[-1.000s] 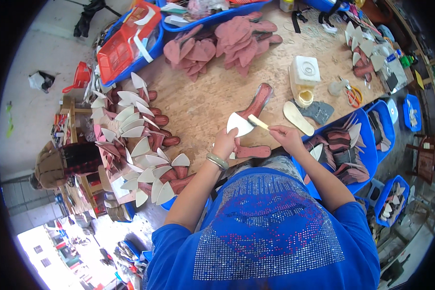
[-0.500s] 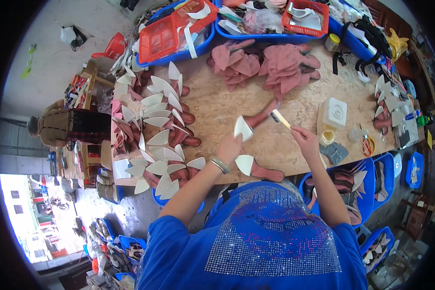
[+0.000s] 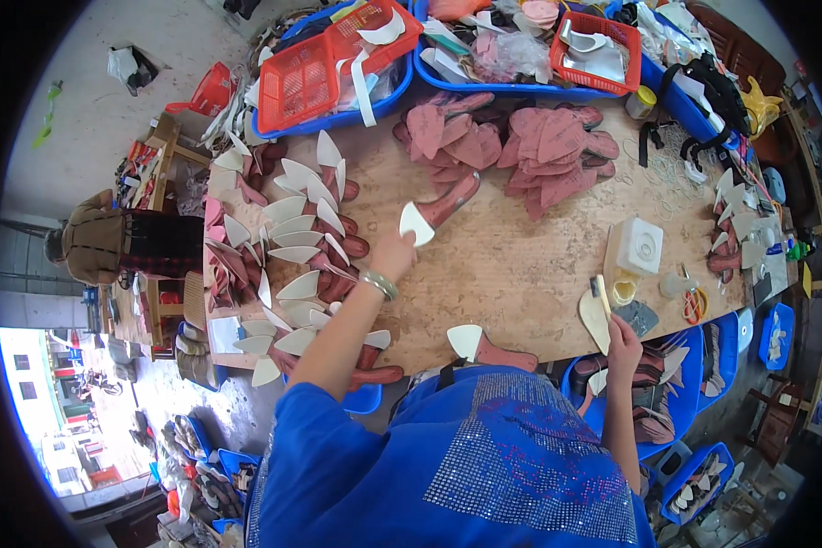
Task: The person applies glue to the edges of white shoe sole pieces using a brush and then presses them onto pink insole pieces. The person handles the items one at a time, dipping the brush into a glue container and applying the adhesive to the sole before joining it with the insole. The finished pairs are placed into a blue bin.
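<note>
My left hand [image 3: 395, 256] is closed on the white pointed end of a shoe insole [image 3: 449, 203], whose dark reddish sole part angles up and away over the table. In my right hand [image 3: 625, 345] is a small brush [image 3: 600, 290], bristle end pointing away from me. Under the brush a cream rounded flat piece [image 3: 594, 320] lies at the table's near edge. Just beyond stands a translucent white plastic jug [image 3: 634, 245] with a yellowish opening [image 3: 624, 291]. Another insole with a white tip [image 3: 466, 342] rests near my body.
Rows of white-tipped insoles [image 3: 294, 226] cover the table's left side. Two piles of pink pieces [image 3: 557, 151] lie at the back, before blue bins with red baskets [image 3: 297, 82]. Orange-handled scissors [image 3: 695, 306] sit at right. Another person [image 3: 96, 239] stands at far left.
My left hand has moved left with the insole. My right hand has drawn back toward the near right edge with the brush, beside the jug. The cream piece now shows more fully.
</note>
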`<state>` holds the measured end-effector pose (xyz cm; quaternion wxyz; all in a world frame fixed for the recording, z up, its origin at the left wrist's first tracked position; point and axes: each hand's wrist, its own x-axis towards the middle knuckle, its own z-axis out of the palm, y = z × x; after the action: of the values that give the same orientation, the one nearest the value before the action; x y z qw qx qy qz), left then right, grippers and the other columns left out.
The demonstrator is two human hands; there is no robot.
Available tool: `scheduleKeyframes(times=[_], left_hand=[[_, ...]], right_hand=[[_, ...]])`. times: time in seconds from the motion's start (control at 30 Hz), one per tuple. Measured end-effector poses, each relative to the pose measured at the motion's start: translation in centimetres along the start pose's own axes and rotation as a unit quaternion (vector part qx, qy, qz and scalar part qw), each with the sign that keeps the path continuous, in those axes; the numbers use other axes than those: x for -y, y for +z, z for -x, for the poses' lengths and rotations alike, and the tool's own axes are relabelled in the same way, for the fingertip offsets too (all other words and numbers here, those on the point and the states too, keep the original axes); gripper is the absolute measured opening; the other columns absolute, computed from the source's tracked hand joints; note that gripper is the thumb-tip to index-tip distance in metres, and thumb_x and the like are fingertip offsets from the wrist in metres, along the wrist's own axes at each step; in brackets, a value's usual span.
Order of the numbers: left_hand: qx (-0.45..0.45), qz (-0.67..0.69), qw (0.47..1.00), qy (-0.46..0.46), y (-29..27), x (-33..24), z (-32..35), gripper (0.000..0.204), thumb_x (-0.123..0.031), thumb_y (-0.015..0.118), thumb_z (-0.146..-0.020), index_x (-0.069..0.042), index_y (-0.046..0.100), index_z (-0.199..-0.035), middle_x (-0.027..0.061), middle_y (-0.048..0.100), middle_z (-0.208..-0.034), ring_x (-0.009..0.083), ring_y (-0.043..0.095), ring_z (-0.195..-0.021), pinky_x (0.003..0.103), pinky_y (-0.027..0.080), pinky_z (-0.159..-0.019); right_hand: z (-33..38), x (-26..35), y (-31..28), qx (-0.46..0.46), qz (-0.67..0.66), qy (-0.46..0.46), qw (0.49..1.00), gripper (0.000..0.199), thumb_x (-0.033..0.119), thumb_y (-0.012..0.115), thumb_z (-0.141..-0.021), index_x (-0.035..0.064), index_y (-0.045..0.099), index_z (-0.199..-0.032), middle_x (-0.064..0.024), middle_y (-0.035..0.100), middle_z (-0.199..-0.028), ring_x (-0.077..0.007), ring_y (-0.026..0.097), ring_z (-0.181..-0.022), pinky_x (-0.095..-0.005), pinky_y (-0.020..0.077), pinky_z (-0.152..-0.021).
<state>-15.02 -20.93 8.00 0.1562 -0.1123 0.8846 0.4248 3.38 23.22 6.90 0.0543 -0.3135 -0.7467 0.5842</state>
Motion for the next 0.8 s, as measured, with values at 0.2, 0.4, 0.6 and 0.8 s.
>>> scheduleKeyframes(times=[0.2,0.4,0.6,0.8], left_hand=[[-0.158,-0.052,0.986,0.015,0.8,6.6,-1.4,0.026,-0.019,0.044,-0.088,0.004,0.056,-0.091,0.0126,0.059,-0.06,0.0268,0.056,-0.047,0.041,0.046,-0.048],[-0.173,-0.193,0.961,-0.098,1.3,-1.3,-7.7,0.048,-0.015,0.042,-0.09,0.004,0.031,-0.133,0.0277,0.059,-0.1,0.0413,0.062,-0.087,0.047,0.051,-0.072],[-0.024,-0.294,0.955,0.042,6.5,3.4,-13.3,0.066,-0.015,0.046,-0.088,0.004,0.015,-0.143,0.0285,0.043,-0.13,0.0417,0.051,-0.113,0.045,0.044,-0.094],[0.163,-0.266,0.927,0.205,8.3,1.0,-4.2,0.069,-0.02,0.057,-0.085,0.001,0.024,-0.142,0.0246,0.035,-0.139,0.0388,0.045,-0.122,0.041,0.042,-0.098]], right_hand=[[-0.6,-2.0,1.7,0.023,-0.021,-0.004,1.0,0.021,0.008,0.062,-0.088,-0.0043,0.066,-0.105,-0.0038,0.066,-0.092,-0.0089,0.058,-0.085,-0.0212,0.045,-0.079],[-0.2,2.7,4.1,0.007,-0.038,0.022,0.999,0.023,0.01,0.062,-0.089,-0.0012,0.066,-0.108,0.0086,0.053,-0.073,0.0011,0.033,-0.054,-0.0157,0.0224,-0.048],[0.5,1.6,1.8,0.012,-0.022,0.05,0.998,0.022,0.011,0.063,-0.088,-0.0027,0.067,-0.105,0.0005,0.064,-0.089,-0.0057,0.054,-0.075,-0.0187,0.0438,-0.067],[1.7,0.2,0.1,-0.015,0.064,-0.037,0.997,0.024,0.011,0.061,-0.089,-0.0036,0.066,-0.107,0.0,0.064,-0.09,-0.0057,0.053,-0.074,-0.0193,0.0438,-0.065]])
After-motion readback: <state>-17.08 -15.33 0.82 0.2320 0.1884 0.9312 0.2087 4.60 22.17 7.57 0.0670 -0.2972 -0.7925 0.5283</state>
